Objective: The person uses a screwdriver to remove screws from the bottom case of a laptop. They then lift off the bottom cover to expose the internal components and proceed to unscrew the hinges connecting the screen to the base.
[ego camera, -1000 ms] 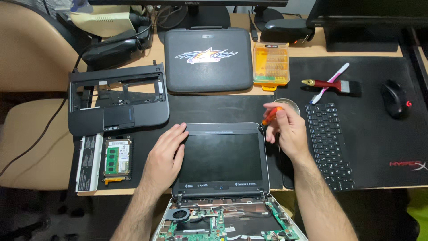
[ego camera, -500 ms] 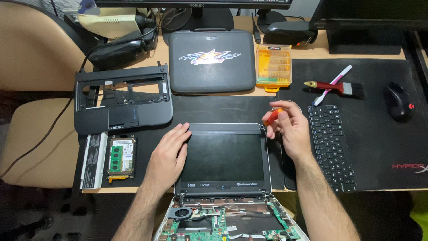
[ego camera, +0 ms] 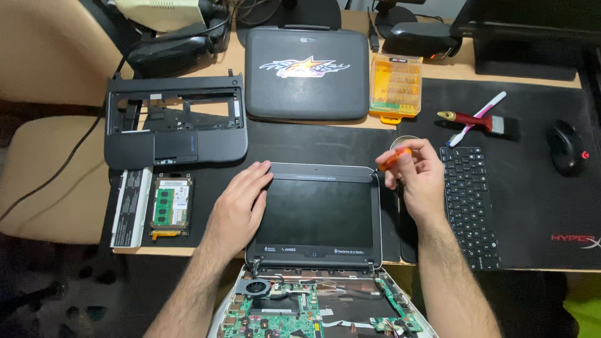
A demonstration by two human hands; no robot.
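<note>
- a small laptop screen panel (ego camera: 316, 213) lies face up on the dark mat at the near edge of the table (ego camera: 350, 28), its hinge side toward us; below it the laptop base (ego camera: 313, 310) sits open with green circuit board and a fan showing.
- our left hand (ego camera: 241, 206) rests flat on the panel's left bezel, its fingers (ego camera: 253, 178) held close together and pointing to the top left corner.
- our right hand (ego camera: 416, 172) pinches an orange-handled screwdriver (ego camera: 393, 159), its tip at the panel's top right corner.
- just right of that hand lies a loose black keyboard (ego camera: 469, 203); beyond it, a paintbrush (ego camera: 482, 122) and a mouse (ego camera: 566, 147).
- farther back sit a yellow bit case (ego camera: 395, 84) and a closed grey laptop (ego camera: 307, 72).
- on the left lie a black palm-rest frame (ego camera: 175, 122), a hard drive (ego camera: 169, 206) and a white battery (ego camera: 130, 206).
</note>
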